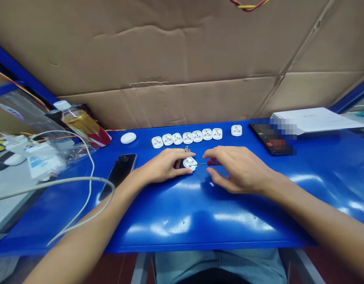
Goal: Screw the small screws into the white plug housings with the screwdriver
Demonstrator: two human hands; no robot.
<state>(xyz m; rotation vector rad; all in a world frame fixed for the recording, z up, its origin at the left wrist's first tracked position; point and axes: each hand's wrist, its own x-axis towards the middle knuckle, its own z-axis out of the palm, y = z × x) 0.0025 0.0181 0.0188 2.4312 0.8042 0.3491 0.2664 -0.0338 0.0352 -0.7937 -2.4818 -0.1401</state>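
Observation:
My left hand (167, 165) grips a small white plastic socket part (190, 162) between thumb and fingers on the blue table. In my right hand (235, 169) is a screwdriver (212, 162) with a red handle, its thin shaft pointing left. The screwdriver's tip reaches the face of the held part, where small metal pieces show. Just behind that part lies a little pile of small screws (187, 149). Beyond my hands runs a row of similar white parts (188, 137), with one more white part (237, 130) apart on the right.
A white oval object (128, 138) and a dark phone (119, 173) lie left. A drink bottle (81, 123) leans at the back left. White cables (91, 179) loop over my left forearm. At right are another phone (269, 139) and a white box (315, 120). Cardboard (182, 59) walls the back.

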